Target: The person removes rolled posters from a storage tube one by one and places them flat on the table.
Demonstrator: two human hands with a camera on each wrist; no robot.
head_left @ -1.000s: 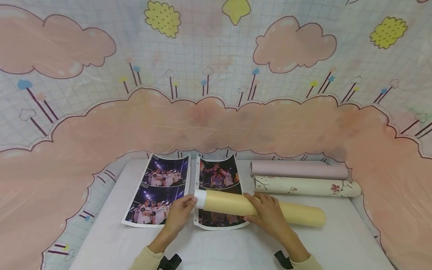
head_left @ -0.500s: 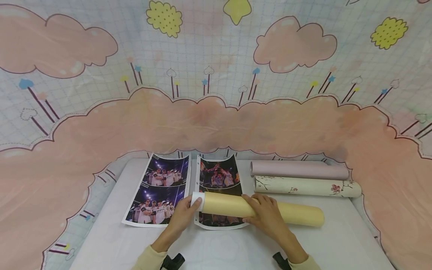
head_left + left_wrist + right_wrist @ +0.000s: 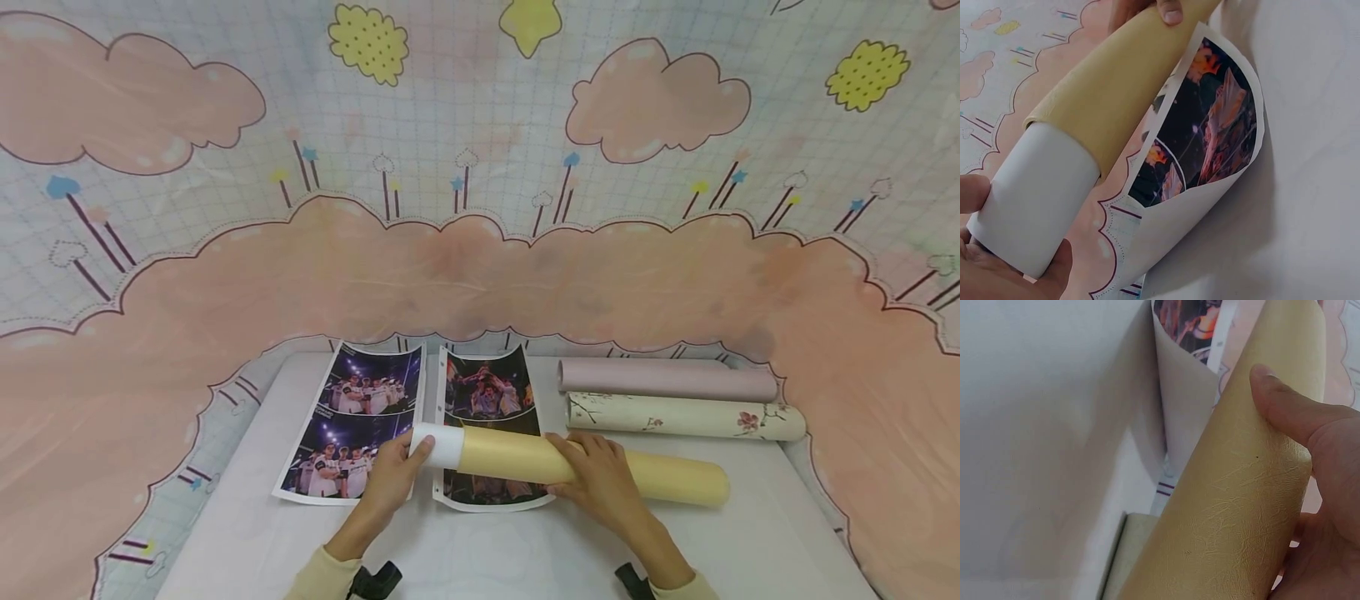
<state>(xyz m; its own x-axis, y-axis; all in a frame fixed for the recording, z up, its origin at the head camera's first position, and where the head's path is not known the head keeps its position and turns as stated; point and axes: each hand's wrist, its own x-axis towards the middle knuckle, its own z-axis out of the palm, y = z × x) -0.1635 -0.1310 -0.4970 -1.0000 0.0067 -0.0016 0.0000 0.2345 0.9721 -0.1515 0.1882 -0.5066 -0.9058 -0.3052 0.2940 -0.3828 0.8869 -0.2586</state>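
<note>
A yellow wallpaper-like roll [image 3: 517,454] with a creased surface lies slantwise across the middle of the head view. My right hand [image 3: 603,479] grips it from above near its middle; in the right wrist view the thumb [image 3: 1279,400] presses along its side. From the left end of the yellow roll sticks a white paper roll [image 3: 1038,194], narrower than the yellow one around it. My left hand [image 3: 390,479] holds the white roll's outer end between thumb and fingers. How far the white roll reaches inside is hidden.
Two printed photo posters [image 3: 352,429] with curled edges lie on the white table [image 3: 495,558]; the right poster [image 3: 487,387] is partly under the yellow roll. Behind, at right, lie a pinkish roll [image 3: 663,379] and a floral roll [image 3: 686,415]. A cloud-patterned cloth [image 3: 480,275] hangs behind.
My left hand first moves its hold round the white end, then shifts left with it, so more of the white roll shows outside the yellow roll. My right hand stays nearly in place.
</note>
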